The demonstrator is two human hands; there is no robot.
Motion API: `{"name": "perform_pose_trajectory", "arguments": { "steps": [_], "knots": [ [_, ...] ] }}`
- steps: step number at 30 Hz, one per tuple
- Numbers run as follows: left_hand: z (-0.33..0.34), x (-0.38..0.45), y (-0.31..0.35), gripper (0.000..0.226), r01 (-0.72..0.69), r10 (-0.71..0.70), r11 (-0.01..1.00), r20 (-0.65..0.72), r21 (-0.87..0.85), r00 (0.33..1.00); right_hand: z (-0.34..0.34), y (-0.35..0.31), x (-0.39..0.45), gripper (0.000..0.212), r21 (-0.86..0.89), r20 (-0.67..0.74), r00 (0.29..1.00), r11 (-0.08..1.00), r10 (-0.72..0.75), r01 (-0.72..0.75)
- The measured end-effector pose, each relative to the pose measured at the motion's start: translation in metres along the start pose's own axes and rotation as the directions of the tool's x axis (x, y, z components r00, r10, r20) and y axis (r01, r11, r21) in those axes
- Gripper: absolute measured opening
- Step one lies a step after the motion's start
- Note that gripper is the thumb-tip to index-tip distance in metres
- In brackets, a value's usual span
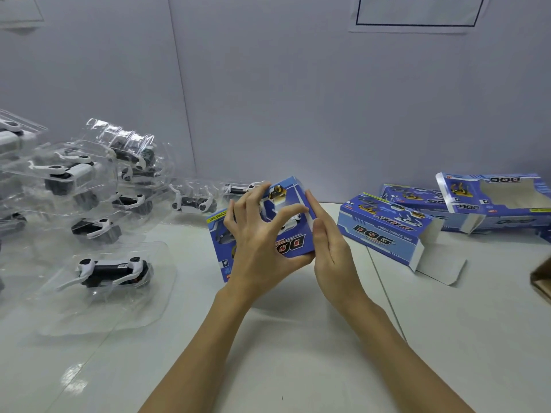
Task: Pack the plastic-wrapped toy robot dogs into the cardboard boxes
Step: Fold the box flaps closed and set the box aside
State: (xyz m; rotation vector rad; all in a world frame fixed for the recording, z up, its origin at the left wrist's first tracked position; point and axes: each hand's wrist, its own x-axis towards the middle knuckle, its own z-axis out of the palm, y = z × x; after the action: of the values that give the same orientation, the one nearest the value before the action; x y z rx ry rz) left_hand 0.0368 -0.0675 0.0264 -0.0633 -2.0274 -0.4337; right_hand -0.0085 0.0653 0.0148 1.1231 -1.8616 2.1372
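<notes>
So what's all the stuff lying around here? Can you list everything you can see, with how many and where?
held box: one, blue, centre of the table, between both hands.
empty boxes: about three, blue with white insides, open, right of the held box near the wall.
wrapped toy dogs: a pile, exact count unclear, black and white in clear plastic, left side of the table.
table: one, white, glossy.
wall: pale grey panels, behind the table.
paper sheet: one, white with a dark frame, on the wall, top right.
brown object: one, cut off at the right edge, unidentifiable.
left hand: grips the held box.
right hand: fingers straight, pressed against the box's right side.
</notes>
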Motion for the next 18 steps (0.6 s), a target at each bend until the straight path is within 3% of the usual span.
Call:
{"name": "perform_pose_trajectory", "arguments": {
  "steps": [4, 8, 18],
  "knots": [
    [-0.001, 0.001, 0.001, 0.063, 0.014, -0.014, 1.000, -0.003, 0.023, 1.000, -0.006, -0.001, -0.001, 0.059, -0.062, 0.106, 0.994, 0.998, -0.014, 0.020],
    [-0.002, 0.001, 0.000, 0.064, 0.016, -0.016, 1.000, -0.026, 0.010, 1.000, -0.006, 0.001, -0.003, 0.076, -0.249, 0.107, 0.993, 0.965, -0.055, 0.080],
    [-0.002, -0.001, 0.002, 0.075, 0.057, -0.057, 0.998, -0.056, -0.003, 0.997, -0.001, 0.010, -0.001, 0.065, -0.343, 0.121, 0.986, 0.927, -0.117, 0.153]
  ]
}}
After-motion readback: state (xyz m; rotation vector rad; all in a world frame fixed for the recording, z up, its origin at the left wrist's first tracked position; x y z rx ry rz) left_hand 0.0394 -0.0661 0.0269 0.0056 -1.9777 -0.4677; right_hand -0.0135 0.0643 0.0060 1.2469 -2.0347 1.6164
